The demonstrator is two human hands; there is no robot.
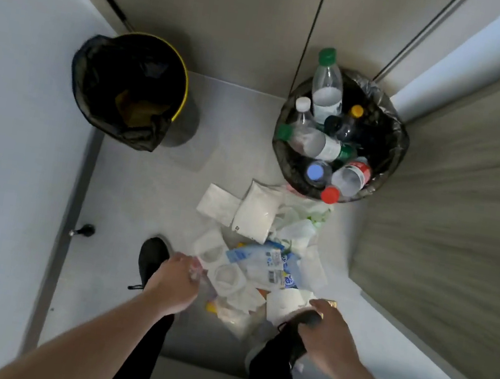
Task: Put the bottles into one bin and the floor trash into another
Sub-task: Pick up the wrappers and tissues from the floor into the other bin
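Paper trash [251, 255], light, soft, crumpling: we gather it by bunched edges, left hand [173, 285] pinching clear wrap, right hand [329, 329], finger state indiscernible, beside it.

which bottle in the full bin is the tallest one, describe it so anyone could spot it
Look to the black-lined bin on the right, crammed with bottles, not the yellow-rimmed bin on the left. At its far edge one clear bottle stands upright above the rest. It alone rises over the rim, with a green cap and white liquid in its lower part.
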